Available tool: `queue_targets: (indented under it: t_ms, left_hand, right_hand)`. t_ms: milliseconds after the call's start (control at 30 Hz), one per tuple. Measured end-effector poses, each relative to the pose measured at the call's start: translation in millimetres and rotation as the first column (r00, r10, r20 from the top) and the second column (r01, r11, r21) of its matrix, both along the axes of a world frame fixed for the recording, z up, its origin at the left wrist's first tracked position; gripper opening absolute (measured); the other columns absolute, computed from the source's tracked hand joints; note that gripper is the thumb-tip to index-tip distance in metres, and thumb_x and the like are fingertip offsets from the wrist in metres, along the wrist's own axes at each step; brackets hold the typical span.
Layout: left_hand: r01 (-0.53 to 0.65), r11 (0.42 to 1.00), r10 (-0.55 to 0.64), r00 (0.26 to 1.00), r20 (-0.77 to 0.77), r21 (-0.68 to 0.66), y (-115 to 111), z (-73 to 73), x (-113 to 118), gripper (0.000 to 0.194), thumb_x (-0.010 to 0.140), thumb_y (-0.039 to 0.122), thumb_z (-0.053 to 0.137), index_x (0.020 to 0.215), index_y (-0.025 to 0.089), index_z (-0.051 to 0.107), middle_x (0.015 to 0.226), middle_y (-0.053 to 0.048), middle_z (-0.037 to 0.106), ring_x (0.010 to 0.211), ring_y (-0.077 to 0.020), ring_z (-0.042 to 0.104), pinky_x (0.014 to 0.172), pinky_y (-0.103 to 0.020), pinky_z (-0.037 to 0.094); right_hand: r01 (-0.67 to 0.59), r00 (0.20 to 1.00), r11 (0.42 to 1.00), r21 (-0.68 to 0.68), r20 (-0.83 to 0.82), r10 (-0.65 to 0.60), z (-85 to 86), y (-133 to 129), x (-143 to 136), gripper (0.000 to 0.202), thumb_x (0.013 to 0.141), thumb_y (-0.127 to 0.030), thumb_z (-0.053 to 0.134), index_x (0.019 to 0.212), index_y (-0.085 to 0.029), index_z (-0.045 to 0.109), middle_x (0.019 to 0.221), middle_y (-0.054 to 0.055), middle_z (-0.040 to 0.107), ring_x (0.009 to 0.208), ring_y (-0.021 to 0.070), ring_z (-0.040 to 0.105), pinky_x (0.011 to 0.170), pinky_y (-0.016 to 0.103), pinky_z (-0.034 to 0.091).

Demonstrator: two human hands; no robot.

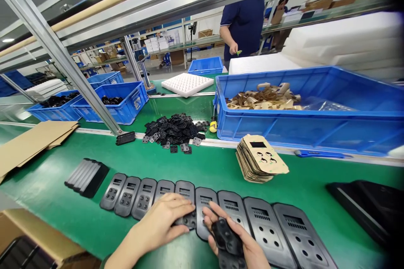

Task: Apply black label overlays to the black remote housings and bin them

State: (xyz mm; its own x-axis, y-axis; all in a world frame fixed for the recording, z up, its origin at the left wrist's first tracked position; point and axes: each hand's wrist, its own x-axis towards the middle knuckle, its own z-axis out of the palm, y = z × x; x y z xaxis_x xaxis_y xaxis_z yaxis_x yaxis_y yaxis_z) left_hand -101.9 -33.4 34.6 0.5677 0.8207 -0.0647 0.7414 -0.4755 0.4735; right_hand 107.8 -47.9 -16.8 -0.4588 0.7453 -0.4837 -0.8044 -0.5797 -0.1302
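Note:
A row of black plastic covers point(261, 230), each with a slotted window, lies on the green bench. My left hand point(167, 218) rests over a cover mid-row, thumb and fingers closed about a black rubber keypad point(190, 220) on its lower part. Covers farther left have keypads point(126, 198) seated in them, while those at the right show bare round holes. Just right of my left hand, my right hand point(244, 239) is palm up with its fingers curled around several black rubber keypads point(225, 237). Beyond the row is a pile of loose keypads point(173, 128).
A stack of black covers point(86, 176) stands left. Tan adhesive sheets point(261, 157) are piled behind the row, before a large blue bin point(299, 126). A blue knife point(322, 154) lies near it. A metal post point(63, 59) slants across the left. Another person point(243, 29) stands across the bench.

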Motion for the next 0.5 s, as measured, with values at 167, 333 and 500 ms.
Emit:
queue_targets:
  t_ms: [167,333,500]
  left_hand:
    - [-0.037,0.996,0.038,0.999,-0.011,0.086,-0.1,-12.2,6.7,0.026,0.088,0.023,0.053,0.114,0.022,0.059,0.098,-0.005,0.068,0.094,-0.0211,0.057,0.09,-0.037,0.043]
    - [-0.097,0.983,0.098,0.995,0.002,0.154,4.3,-14.9,-3.9,0.025,0.088,0.021,0.054,0.113,0.021,0.059,0.107,-0.005,0.066,0.099,-0.0218,0.056,0.091,-0.038,0.043]
    - [-0.035,0.974,0.044,0.998,-0.036,0.225,5.4,-16.6,-7.7,0.022,0.09,0.024,0.052,0.108,0.022,0.063,0.107,-0.004,0.067,0.1,-0.0215,0.056,0.092,-0.039,0.043]
  right_hand:
    - [0.0,1.0,1.0,0.014,0.009,0.0,-3.4,-0.5,0.1,0.034,0.077,-0.021,0.072,0.11,-0.015,0.066,0.112,0.013,0.068,0.092,0.021,0.066,0.071,0.032,0.056]
    - [-0.003,1.0,1.0,0.02,0.009,0.003,-4.5,-1.4,-0.1,0.036,0.077,-0.023,0.073,0.111,-0.014,0.066,0.113,0.014,0.068,0.093,0.0217,0.066,0.072,0.033,0.055]
    - [-0.002,1.0,1.0,0.009,0.021,0.001,-2.3,-2.0,-0.1,0.033,0.079,-0.023,0.07,0.111,-0.014,0.066,0.113,0.014,0.068,0.092,0.0216,0.066,0.072,0.033,0.055]
